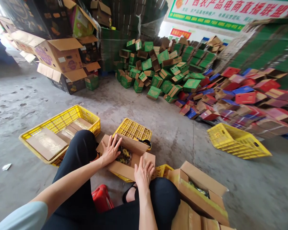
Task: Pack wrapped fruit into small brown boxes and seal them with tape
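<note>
A small brown cardboard box (pixel 131 166) rests on an upturned yellow crate (pixel 134 129) in front of my knees. Its flaps are partly folded in, and dark printed contents (pixel 124 156) show in the gap. My left hand (pixel 111 150) lies flat with fingers spread on the left flap. On the near right flap, my right hand (pixel 143 174) presses down with its fingers stretched out. Neither hand grips anything.
A yellow crate (pixel 59 123) holding flat cardboard sheets sits at my left. Another open brown box (pixel 198 191) is at my right knee, and a tipped yellow crate (pixel 238 142) lies farther right. Heaps of green boxes (pixel 158 67) and red boxes (pixel 242 95) fill the back. A red stool (pixel 101 198) shows between my legs.
</note>
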